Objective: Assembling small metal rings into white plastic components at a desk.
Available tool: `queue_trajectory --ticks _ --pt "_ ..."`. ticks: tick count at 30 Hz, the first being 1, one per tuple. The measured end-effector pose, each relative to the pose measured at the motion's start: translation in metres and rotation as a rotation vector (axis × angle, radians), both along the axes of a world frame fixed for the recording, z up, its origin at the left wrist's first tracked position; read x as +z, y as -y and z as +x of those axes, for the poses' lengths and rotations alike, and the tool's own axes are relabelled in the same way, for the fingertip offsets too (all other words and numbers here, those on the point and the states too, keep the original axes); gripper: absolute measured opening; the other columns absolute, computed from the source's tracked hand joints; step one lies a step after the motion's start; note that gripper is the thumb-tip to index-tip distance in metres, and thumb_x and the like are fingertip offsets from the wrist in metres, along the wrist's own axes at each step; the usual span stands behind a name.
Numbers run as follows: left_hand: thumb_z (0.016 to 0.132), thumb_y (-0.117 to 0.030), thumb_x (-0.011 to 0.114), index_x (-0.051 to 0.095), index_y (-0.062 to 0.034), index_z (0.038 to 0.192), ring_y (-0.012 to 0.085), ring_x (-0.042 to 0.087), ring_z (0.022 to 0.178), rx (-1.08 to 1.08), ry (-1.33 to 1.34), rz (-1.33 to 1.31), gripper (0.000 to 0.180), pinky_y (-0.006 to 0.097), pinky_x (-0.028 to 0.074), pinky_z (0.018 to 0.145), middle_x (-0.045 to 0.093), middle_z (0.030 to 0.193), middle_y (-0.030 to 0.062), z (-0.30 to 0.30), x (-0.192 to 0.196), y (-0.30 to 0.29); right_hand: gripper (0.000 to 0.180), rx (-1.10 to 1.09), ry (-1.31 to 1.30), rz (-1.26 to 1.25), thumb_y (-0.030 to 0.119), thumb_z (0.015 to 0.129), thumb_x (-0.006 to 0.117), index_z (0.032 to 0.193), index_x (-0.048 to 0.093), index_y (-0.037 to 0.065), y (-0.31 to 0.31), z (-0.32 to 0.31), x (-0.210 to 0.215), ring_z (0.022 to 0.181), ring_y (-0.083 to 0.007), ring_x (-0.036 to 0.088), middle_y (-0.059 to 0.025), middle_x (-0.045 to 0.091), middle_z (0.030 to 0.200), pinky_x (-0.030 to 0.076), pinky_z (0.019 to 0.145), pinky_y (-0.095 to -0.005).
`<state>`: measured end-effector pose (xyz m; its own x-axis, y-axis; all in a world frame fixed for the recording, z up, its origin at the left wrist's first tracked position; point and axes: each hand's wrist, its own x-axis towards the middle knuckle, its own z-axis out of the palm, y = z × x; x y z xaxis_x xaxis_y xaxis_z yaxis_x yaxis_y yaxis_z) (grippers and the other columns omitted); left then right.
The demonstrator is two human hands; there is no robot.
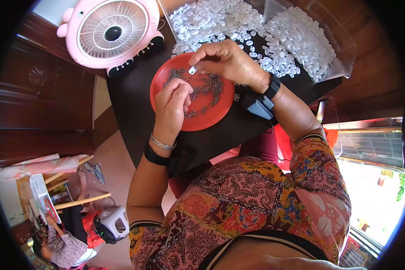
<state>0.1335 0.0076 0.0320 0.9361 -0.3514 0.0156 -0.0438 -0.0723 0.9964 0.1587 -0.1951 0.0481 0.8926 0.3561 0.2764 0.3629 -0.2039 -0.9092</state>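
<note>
My right hand (227, 60) is above the far rim of a round red plate (222, 112), thumb and index finger pinching a small white plastic piece (192, 70) with a hole in it. Over the plate's left side, my left hand (174, 96) is closed, its fingertips bunched together. Whatever those fingers hold, if anything, is hidden or too small to make out. Many small grey metal pins, perhaps screws or nails (215, 90), lie scattered across the plate beneath both hands.
Loose white plastic pieces (276, 58) spread over the dark table (130, 108) behind the plate. Clear bins (346, 67) hold more of them. A pink animal-shaped fan (112, 33) stands at the far left. Another person (69, 247) sits at lower left, near a white-and-grey stool (114, 222).
</note>
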Motion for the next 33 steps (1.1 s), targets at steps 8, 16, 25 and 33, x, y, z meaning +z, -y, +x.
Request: queue_trajectory --ticks 8,16,25,33 --pt "0.093 -0.028 0.041 0.055 -0.0066 0.077 0.0071 0.047 0.049 -0.047 -0.204 -0.225 0.030 0.019 0.033 0.044 0.053 0.062 0.0006 0.004 -0.003 -0.005 0.020 0.019 0.678 -0.243 0.001 0.076 0.070 0.094 0.066 0.007 -0.021 -0.014 0.000 0.080 -0.0233 0.066 -0.0066 0.067 0.087 0.054 0.069 -0.0311" --pt "0.091 -0.023 0.043 0.052 -0.0051 0.082 0.0111 0.048 0.053 -0.158 -0.399 -0.438 0.022 0.023 0.035 0.047 0.053 0.066 0.0041 0.008 -0.006 -0.010 0.019 0.091 0.390 -0.062 -0.001 0.079 0.069 0.096 0.066 0.006 -0.023 -0.013 -0.002 0.084 -0.0200 0.067 -0.0072 0.067 0.090 0.054 0.074 -0.0284" --pt "0.090 -0.022 0.044 0.053 -0.0066 0.080 0.0097 0.049 0.053 0.059 -0.102 -0.320 0.020 0.021 0.034 0.048 0.054 0.065 0.0026 0.015 0.008 -0.023 0.013 0.190 0.546 -0.534 0.011 0.074 0.066 0.086 0.067 0.008 -0.016 -0.007 -0.011 0.085 -0.0264 0.060 -0.0057 0.063 0.089 0.049 0.073 -0.0370" --pt "0.088 -0.020 0.045 0.053 -0.0066 0.078 0.0096 0.049 0.053 0.038 -0.101 -0.330 0.018 0.021 0.034 0.048 0.053 0.065 0.0024 0.014 0.009 -0.022 0.013 0.173 0.569 -0.775 0.013 0.075 0.060 0.084 0.064 0.004 -0.024 -0.010 -0.021 0.091 -0.0275 0.058 -0.0090 0.061 0.093 0.049 0.075 -0.0374"
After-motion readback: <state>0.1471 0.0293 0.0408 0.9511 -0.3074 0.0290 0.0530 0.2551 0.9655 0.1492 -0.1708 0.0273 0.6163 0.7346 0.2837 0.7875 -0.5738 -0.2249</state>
